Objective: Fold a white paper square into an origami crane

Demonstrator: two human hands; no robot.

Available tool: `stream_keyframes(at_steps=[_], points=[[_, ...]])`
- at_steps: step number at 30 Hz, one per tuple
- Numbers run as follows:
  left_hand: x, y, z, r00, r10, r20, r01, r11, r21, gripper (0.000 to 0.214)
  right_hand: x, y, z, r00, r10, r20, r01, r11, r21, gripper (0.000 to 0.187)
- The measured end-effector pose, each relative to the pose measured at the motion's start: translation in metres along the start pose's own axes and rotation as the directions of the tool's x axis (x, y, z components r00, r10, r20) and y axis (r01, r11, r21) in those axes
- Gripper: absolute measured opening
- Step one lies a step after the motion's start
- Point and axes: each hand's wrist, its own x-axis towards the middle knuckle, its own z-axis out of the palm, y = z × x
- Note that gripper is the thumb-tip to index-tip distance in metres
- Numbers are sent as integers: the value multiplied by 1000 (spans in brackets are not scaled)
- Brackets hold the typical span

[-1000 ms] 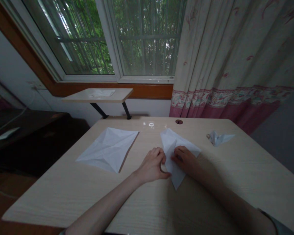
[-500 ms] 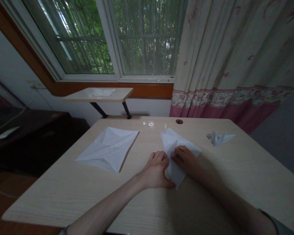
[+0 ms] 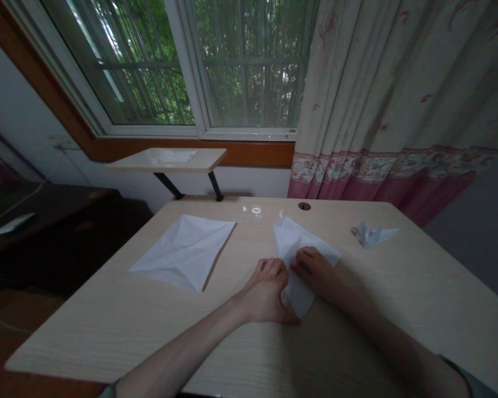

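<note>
A partly folded sheet of white paper (image 3: 302,294) lies on the table under both of my hands, one corner pointing toward me. My left hand (image 3: 269,290) is at its left edge, fingers curled onto the paper and thumb stretched down to the near corner. On the paper's middle, my right hand (image 3: 315,271) has its fingers bent and pinched together at a fold. Its fingertips are partly hidden. To the left lies another creased white sheet (image 3: 185,251), opened out. A small folded paper crane (image 3: 371,235) rests at the right.
The pale wooden table (image 3: 108,326) has a round cable hole (image 3: 304,206) near its back edge. A small raised shelf (image 3: 199,160) at the back left bears more white paper (image 3: 173,156). Behind stand a window and a floral curtain (image 3: 357,110).
My left thumb has slid slightly down and to the right at the paper's near corner. The right hand and the other papers stay nearly in place.
</note>
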Motion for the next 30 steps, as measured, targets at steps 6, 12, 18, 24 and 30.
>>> stream_keyframes(at_steps=[6,12,18,24,30], points=[[0,-4,0,999,51,-12,-52,998,-21,62,-1,1,2,1000,0,3,0,1000,24,15],[-1,-8,-4,996,60,-59,-67,991,-116,42,-1,0,1,1000,5,-13,-4,999,54,13],[1,-22,-5,977,110,-180,-133,983,-123,15,-2,-2,2,996,1,-89,11,991,130,15],[-1,-26,-5,939,194,-283,-200,980,7,25,-8,11,9,985,-53,-166,63,996,60,26],[-2,-23,-7,959,175,-223,-145,979,144,30,-14,23,17,987,-96,-127,94,995,-22,34]])
